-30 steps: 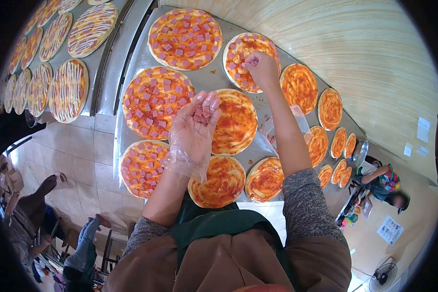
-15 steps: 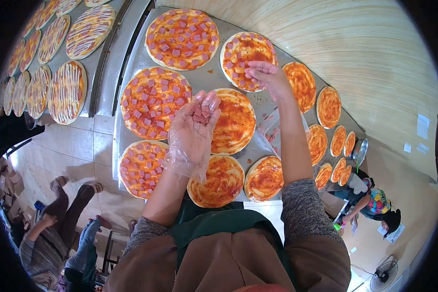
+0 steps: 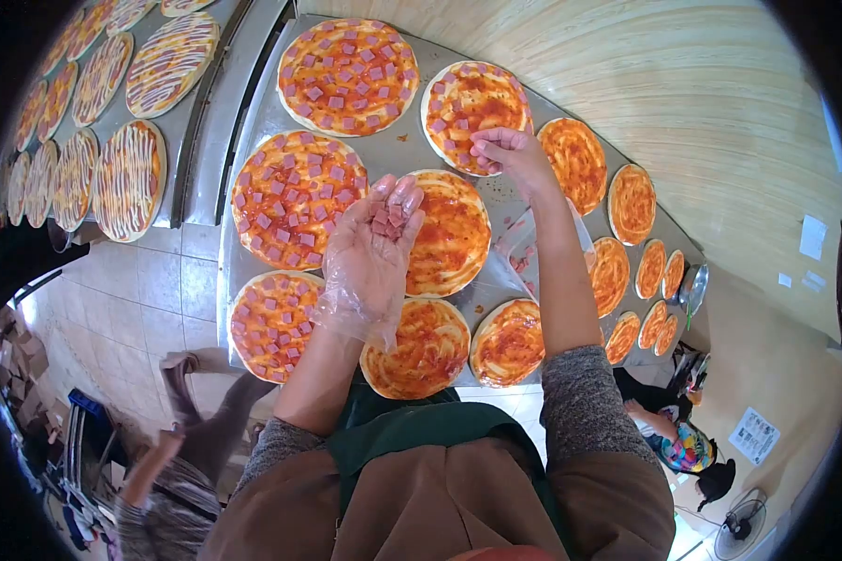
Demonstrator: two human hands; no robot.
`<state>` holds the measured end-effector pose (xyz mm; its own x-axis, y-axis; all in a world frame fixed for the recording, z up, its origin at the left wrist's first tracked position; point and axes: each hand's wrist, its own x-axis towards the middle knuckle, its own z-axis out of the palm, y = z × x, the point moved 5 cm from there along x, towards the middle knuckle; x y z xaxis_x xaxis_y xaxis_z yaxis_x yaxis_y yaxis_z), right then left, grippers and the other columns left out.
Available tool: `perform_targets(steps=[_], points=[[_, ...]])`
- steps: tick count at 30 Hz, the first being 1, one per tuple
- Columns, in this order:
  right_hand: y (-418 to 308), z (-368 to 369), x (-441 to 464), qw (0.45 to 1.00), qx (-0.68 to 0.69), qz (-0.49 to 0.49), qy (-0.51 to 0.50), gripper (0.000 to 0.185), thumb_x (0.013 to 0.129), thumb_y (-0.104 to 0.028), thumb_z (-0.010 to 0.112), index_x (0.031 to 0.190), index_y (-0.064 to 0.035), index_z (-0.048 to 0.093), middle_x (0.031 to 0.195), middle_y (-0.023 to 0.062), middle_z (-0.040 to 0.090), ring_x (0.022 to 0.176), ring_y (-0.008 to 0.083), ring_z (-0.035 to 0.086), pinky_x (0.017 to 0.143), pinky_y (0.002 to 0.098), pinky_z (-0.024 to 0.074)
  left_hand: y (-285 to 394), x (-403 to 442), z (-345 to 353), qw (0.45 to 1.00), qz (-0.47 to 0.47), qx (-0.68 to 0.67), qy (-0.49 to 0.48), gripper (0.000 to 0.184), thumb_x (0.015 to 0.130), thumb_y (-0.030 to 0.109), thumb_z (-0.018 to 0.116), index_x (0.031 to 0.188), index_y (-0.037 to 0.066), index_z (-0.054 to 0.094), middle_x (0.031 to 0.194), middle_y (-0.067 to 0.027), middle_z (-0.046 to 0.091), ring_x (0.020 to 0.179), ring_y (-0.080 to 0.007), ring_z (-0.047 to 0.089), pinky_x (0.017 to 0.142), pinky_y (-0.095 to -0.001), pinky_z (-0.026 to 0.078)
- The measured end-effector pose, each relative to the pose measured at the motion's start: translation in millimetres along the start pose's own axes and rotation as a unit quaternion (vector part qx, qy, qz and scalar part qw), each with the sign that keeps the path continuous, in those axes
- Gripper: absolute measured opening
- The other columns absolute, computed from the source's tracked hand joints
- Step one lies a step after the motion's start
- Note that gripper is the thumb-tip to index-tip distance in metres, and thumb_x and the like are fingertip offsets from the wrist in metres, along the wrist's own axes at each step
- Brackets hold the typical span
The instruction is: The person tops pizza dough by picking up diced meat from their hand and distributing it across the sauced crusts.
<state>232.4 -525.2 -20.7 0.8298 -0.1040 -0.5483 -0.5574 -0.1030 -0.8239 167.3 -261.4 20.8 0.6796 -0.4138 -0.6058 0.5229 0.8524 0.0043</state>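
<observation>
I'm cupping small pink meat cubes (image 3: pixel 389 221) in my half-open, plastic-gloved left hand (image 3: pixel 365 252), likely against spilling; my half-curled right hand (image 3: pixel 517 159) is hovering by a round, red-sauced pizza (image 3: pixel 472 103), contents unclear.

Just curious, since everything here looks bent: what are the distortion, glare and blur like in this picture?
In the head view, strong fisheye bending, with darkened corners and the wood-grain wall curving; sheen on the floor tiles, small glints on the clear glove on the left hand; the co-worker at lower left looks somewhat blurred.
</observation>
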Motion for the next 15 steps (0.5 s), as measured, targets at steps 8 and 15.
perform_targets(steps=[8, 15], points=[[-1.9, -2.1, 10.4, 0.986, -0.139, -0.048, 0.081, 0.016, 0.089, -0.013, 0.072, 0.094, 0.0026, 0.071, 0.077, 0.0065, 0.071, 0.063, 0.0101, 0.063, 0.059, 0.0250, 0.0509, 0.0, 1.5, -3.7, 1.000, -0.005, -0.007, 0.001, 0.034, 0.102, 0.022, 0.047, 0.129, 0.000, 0.053, 0.130, -0.0153, 0.060, 0.124, -0.0252, 0.058, 0.111, -0.0393, 0.041], [-9.4, 5.6, 12.1, 0.970, -0.192, -0.047, 0.142, 0.019, 0.078, -0.010, 0.082, 0.077, 0.0015, 0.067, 0.068, 0.0064, 0.067, 0.055, 0.0119, 0.061, 0.051, 0.0281, 0.0504, -1.9, 2.9, -2.5, 1.000, 0.003, -0.001, 0.004, 0.034, 0.103, 0.022, 0.046, 0.128, 0.000, 0.053, 0.129, -0.0154, 0.061, 0.122, -0.0254, 0.059, 0.109, -0.0386, 0.044]])
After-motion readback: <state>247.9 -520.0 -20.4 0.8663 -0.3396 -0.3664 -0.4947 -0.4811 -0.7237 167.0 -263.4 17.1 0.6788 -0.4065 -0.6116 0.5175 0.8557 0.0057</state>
